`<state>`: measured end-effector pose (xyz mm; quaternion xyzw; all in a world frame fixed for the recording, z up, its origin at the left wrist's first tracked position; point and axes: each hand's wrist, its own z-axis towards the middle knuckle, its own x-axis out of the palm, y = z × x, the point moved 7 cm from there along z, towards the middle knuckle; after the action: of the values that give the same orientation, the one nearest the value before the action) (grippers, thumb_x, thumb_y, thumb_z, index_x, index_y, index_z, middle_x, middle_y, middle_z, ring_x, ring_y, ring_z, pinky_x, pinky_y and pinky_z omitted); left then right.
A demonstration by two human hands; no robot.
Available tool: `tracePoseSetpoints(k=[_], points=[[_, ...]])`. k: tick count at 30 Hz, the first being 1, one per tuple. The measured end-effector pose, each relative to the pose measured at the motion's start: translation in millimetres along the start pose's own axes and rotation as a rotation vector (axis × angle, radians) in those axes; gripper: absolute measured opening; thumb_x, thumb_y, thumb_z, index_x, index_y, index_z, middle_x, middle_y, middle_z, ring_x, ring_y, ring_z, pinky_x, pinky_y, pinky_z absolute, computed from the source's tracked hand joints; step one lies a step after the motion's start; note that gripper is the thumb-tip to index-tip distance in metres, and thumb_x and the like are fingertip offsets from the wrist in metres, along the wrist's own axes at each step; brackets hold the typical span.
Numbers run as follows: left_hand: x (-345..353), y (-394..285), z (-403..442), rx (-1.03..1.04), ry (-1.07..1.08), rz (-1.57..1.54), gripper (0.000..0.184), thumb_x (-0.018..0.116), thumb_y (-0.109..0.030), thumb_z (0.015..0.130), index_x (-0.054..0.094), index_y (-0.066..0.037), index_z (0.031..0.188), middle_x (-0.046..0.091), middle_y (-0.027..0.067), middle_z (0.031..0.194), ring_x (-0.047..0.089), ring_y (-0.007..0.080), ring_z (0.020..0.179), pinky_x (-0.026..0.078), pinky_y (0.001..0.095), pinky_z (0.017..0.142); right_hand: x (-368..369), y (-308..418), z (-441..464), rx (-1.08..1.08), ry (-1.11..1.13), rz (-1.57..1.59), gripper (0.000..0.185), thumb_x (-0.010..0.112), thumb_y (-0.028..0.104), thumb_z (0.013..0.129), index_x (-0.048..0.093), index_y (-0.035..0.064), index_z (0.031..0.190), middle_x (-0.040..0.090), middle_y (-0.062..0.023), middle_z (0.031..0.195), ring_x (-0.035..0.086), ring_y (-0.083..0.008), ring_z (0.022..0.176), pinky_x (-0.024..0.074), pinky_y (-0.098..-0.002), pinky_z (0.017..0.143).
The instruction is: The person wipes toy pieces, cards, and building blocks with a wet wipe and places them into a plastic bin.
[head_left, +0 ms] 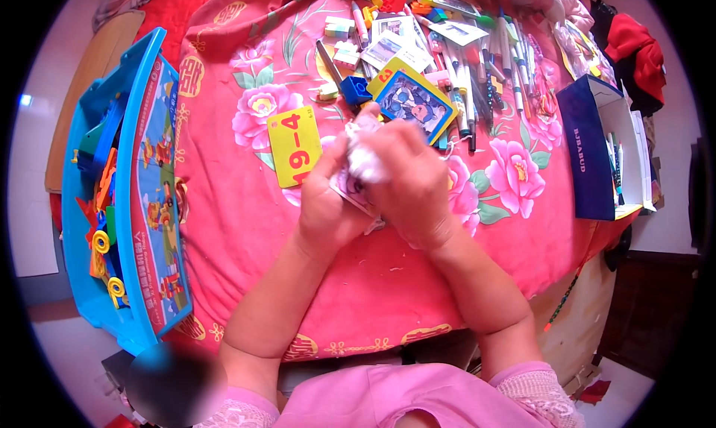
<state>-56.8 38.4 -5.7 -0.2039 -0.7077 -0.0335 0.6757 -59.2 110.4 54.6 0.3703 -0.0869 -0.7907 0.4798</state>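
Note:
My left hand [328,197] is closed round a small picture card [350,189], held low over the red flowered cloth. On top of the card my right hand [414,178] presses a crumpled white tissue [364,163], its fingers bent and partly blurred. Left of my hands lies a yellow card [294,146] with red numbers. Just beyond them a yellow-framed picture card [415,100] and a blue block [356,90] rest on the cloth.
A blue bin [127,331] of toy parts stands at the left. Many pens and markers [477,77] lie heaped at the back with cards and blocks. On the right is an open dark blue box [585,152] with pens inside.

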Motion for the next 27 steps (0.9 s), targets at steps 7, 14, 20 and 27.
tracePoseSetpoints(k=[7, 14, 20, 27], points=[[-6, -4, 2, -0.044, -0.035, -0.050, 0.048, 0.031, -0.035, 0.095, 0.034, -0.004, 0.131, 0.049, 0.0163, 0.120, 0.048, 0.0273, 0.112, 0.040, 0.0413, 0.096, 2, -4, -2, 0.050, 0.066, 0.014, 0.025, 0.059, 0.002, 0.067, 0.057, 0.0065, 0.091, 0.055, -0.0089, 0.078, 0.059, -0.0282, 0.068, 0.0485, -0.0369, 0.054], [3, -13, 3, -0.013, 0.001, 0.046, 0.069, 0.039, -0.047, 0.089, 0.026, 0.003, 0.134, 0.031, 0.0237, 0.136, 0.025, 0.0360, 0.130, 0.018, 0.0465, 0.108, 6, 29, -6, -0.033, 0.161, 0.093, 0.030, 0.063, 0.000, 0.063, 0.060, 0.0076, 0.092, 0.057, -0.0099, 0.080, 0.061, -0.0286, 0.068, 0.0494, -0.0344, 0.054], [0, -6, -1, -0.150, 0.056, -0.143, 0.062, 0.036, -0.043, 0.092, 0.029, 0.004, 0.133, 0.039, 0.0207, 0.131, 0.034, 0.0287, 0.126, 0.025, 0.0396, 0.106, -1, 1, 0, 0.038, 0.097, -0.055, 0.022, 0.060, 0.004, 0.069, 0.059, 0.0070, 0.091, 0.054, -0.0083, 0.076, 0.060, -0.0270, 0.068, 0.0490, -0.0359, 0.054], [-8, -40, 5, 0.077, -0.135, 0.014, 0.040, 0.044, -0.016, 0.090, 0.040, 0.004, 0.124, 0.050, 0.0206, 0.120, 0.049, 0.0316, 0.113, 0.041, 0.0408, 0.097, -35, -30, 8, 0.130, -0.058, 0.043, 0.028, 0.063, -0.001, 0.068, 0.059, 0.0055, 0.095, 0.057, -0.0106, 0.083, 0.058, -0.0293, 0.075, 0.0471, -0.0357, 0.062]])
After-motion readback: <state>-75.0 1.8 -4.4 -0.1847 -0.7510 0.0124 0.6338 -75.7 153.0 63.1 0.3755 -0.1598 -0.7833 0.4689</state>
